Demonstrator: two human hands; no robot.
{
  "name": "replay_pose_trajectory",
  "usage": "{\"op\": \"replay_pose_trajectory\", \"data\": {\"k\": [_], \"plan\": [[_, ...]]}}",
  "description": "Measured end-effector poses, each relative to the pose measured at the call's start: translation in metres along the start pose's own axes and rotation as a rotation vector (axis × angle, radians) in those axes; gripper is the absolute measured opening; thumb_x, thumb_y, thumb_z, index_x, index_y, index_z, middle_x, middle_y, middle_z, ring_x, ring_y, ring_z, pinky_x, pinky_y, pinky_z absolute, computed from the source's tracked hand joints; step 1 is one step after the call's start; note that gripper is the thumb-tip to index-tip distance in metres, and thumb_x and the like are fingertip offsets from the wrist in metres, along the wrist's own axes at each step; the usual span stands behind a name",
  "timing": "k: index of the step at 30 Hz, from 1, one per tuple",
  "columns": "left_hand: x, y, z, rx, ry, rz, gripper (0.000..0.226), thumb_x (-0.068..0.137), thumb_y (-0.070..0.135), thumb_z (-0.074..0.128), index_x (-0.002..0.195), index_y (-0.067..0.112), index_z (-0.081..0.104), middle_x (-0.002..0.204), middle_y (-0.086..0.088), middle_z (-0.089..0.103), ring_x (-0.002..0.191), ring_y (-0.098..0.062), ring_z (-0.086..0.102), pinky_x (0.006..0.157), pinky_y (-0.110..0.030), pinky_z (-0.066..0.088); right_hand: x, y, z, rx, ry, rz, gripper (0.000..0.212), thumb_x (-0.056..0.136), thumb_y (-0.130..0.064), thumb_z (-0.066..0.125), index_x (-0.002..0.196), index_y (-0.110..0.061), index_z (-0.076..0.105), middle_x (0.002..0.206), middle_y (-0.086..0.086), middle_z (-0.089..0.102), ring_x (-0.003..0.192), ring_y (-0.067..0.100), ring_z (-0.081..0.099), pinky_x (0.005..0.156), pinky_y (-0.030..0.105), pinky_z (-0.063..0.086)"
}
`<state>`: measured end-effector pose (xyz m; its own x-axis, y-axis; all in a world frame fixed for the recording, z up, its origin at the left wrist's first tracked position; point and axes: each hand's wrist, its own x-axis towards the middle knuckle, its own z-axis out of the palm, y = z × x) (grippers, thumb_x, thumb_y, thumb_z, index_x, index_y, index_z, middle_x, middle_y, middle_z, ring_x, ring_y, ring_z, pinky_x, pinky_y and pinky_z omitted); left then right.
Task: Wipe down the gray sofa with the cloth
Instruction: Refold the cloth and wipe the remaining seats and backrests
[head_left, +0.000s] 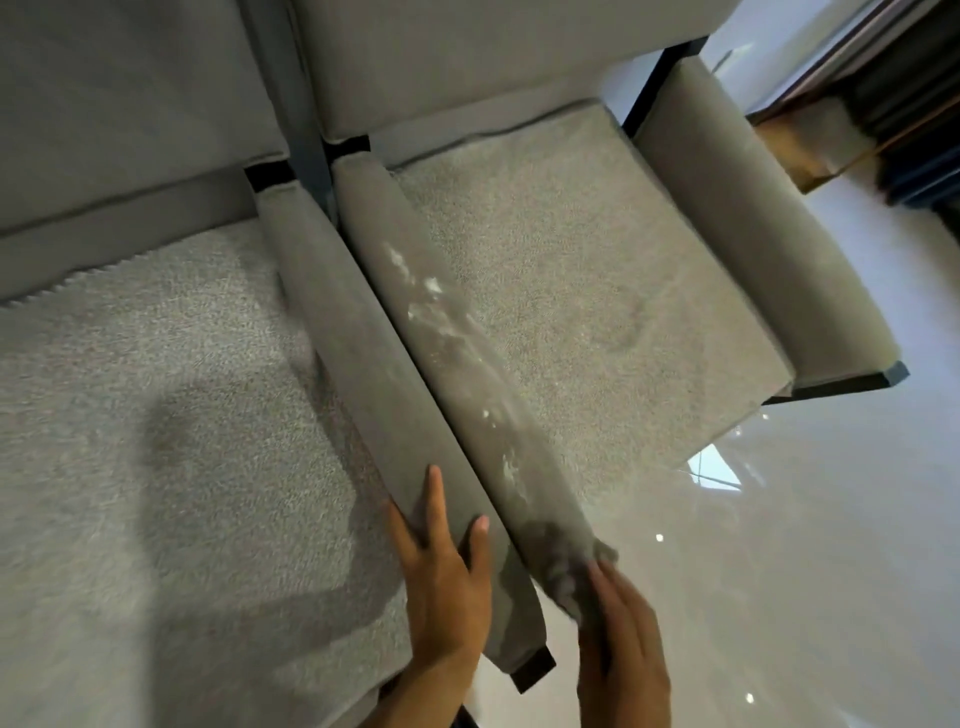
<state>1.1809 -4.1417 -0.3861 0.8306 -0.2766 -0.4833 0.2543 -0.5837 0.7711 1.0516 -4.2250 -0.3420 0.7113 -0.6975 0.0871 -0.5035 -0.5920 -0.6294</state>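
Where two seats of the gray fabric sofa (571, 260) meet, a pair of padded armrests runs side by side from the upper middle of the frame down to the bottom centre. The left hand (447, 577) lies flat on the front end of the left-side armrest (348, 338), its fingers straight and spread, thumb apart. Just right of it, the right hand (623, 634) presses a crumpled gray cloth (566, 561) against the front end of the right-side armrest (457, 374); its fingers look fairly straight over the cloth, though blurred. White smudges (431, 285) streak that armrest higher up. A glossy pale floor (779, 545) fills the lower right, and a dark curtain (914, 104) hangs at the upper right.
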Motion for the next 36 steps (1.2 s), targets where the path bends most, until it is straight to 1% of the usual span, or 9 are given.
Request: {"op": "replay_pose_trajectory", "data": {"k": [2, 6, 11, 13, 17, 20, 27, 32, 36], "plan": [[-0.003, 0.0, 0.003, -0.009, 0.01, -0.024, 0.072, 0.09, 0.065, 0.048, 0.148, 0.072, 0.006, 0.169, 0.002, -0.007, 0.15, -0.037, 0.03, 0.109, -0.048, 0.048, 0.028, 0.012, 0.009, -0.045, -0.083, 0.02, 0.037, 0.093, -0.018, 0.06, 0.128, -0.009, 0.068, 0.144, 0.005, 0.056, 0.134, 0.022, 0.053, 0.113, 0.027, 0.039], [0.001, -0.002, 0.003, -0.014, -0.007, -0.044, 0.073, 0.095, 0.055, 0.056, 0.145, 0.077, 0.007, 0.169, 0.001, -0.002, 0.146, -0.035, 0.036, 0.107, -0.049, 0.05, 0.056, 0.039, 0.03, -0.171, -0.329, -0.232, 0.043, 0.103, -0.032, 0.046, 0.141, -0.014, 0.058, 0.155, 0.005, 0.045, 0.144, 0.026, 0.041, 0.112, 0.036, 0.04], [0.005, -0.004, 0.002, 0.011, -0.03, -0.049, 0.076, 0.096, 0.054, 0.058, 0.142, 0.08, 0.004, 0.169, 0.0, -0.004, 0.142, -0.036, 0.042, 0.106, -0.049, 0.05, -0.003, 0.077, 0.003, -0.169, -0.317, -0.328, 0.034, 0.102, -0.017, 0.048, 0.132, -0.021, 0.064, 0.159, -0.005, 0.04, 0.137, 0.027, 0.051, 0.1, 0.037, 0.047], [0.006, -0.01, 0.004, 0.008, 0.013, 0.005, 0.076, 0.095, 0.054, 0.059, 0.143, 0.078, 0.005, 0.167, -0.003, 0.002, 0.145, -0.034, 0.039, 0.109, -0.048, 0.049, 0.005, 0.073, 0.013, -0.183, -0.325, -0.366, 0.034, 0.108, -0.022, 0.041, 0.134, -0.017, 0.063, 0.157, 0.0, 0.043, 0.138, 0.029, 0.049, 0.107, 0.043, 0.045], [0.008, -0.018, 0.005, 0.035, 0.048, 0.055, 0.074, 0.094, 0.059, 0.055, 0.144, 0.077, 0.003, 0.168, -0.002, 0.002, 0.149, -0.033, 0.034, 0.108, -0.048, 0.049, 0.091, 0.037, 0.065, -0.224, -0.337, -0.462, 0.051, 0.095, -0.014, 0.069, 0.143, -0.011, 0.054, 0.157, 0.014, 0.041, 0.148, 0.031, 0.035, 0.121, 0.051, 0.029], [0.007, -0.021, 0.005, 0.046, 0.06, 0.049, 0.074, 0.094, 0.059, 0.057, 0.146, 0.075, 0.007, 0.168, -0.002, 0.005, 0.146, -0.034, 0.038, 0.1, -0.051, 0.053, 0.105, 0.028, 0.079, -0.272, -0.336, -0.383, 0.054, 0.093, -0.012, 0.07, 0.145, -0.013, 0.053, 0.157, 0.012, 0.04, 0.15, 0.029, 0.031, 0.122, 0.051, 0.026], [0.004, -0.008, 0.02, -0.021, 0.201, -0.008, 0.072, 0.096, 0.049, 0.06, 0.15, 0.069, 0.015, 0.166, -0.003, 0.009, 0.144, -0.033, 0.037, 0.107, -0.052, 0.049, 0.036, 0.074, 0.006, -0.45, -0.251, -0.477, 0.039, 0.09, -0.033, 0.055, 0.12, -0.019, 0.075, 0.124, 0.006, 0.069, 0.111, 0.03, 0.062, 0.092, 0.046, 0.042], [0.004, -0.008, 0.043, -0.029, 0.361, -0.022, 0.069, 0.091, 0.054, 0.05, 0.153, 0.063, 0.022, 0.167, -0.015, 0.016, 0.143, -0.04, 0.041, 0.109, -0.05, 0.049, 0.136, 0.051, 0.039, -0.433, -0.257, -0.613, 0.037, 0.091, -0.022, 0.058, 0.127, -0.023, 0.067, 0.112, 0.008, 0.065, 0.096, 0.03, 0.055, 0.082, 0.039, 0.035], [0.005, -0.015, 0.049, -0.077, 0.431, 0.028, 0.07, 0.091, 0.041, 0.062, 0.151, 0.061, 0.031, 0.16, -0.013, 0.024, 0.141, -0.033, 0.043, 0.114, -0.043, 0.044, 0.204, 0.035, 0.07, -0.236, -0.338, -0.569, 0.035, 0.096, -0.018, 0.063, 0.131, -0.015, 0.062, 0.11, 0.016, 0.061, 0.09, 0.033, 0.059, 0.078, 0.042, 0.047]]}}
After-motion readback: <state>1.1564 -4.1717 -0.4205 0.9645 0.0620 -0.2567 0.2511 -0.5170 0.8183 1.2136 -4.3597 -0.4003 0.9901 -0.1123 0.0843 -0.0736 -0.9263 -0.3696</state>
